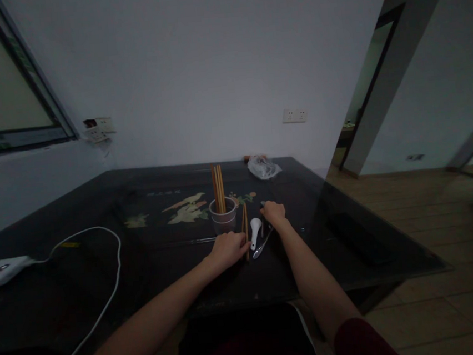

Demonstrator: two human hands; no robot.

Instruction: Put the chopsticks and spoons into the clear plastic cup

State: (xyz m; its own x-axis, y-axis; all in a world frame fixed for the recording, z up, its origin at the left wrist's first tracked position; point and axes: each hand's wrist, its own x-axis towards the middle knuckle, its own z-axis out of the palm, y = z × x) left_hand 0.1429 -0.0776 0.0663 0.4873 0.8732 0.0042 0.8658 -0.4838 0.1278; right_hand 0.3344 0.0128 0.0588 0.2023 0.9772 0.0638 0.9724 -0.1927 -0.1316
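Note:
My left hand [227, 247] rests low over the table with fingers curled, its fingertips at a pair of wooden chopsticks [246, 221]. Right of these lie a white spoon [256, 232] and a shiny metal spoon [261, 246], side by side. My right hand [274, 213] is closed around a slim utensil [262, 228] with a dark end; its kind cannot be made out. Behind my left hand stands a clear plastic cup [224, 221], with several wooden chopsticks [218, 187] upright in it.
The dark glossy table [155, 286] has a bird and flower picture. A crumpled plastic bag [263, 167] lies at the back edge. On the left sits a white device [3, 272] with a white cable [118, 261]. A dark flat object [359, 238] lies at right.

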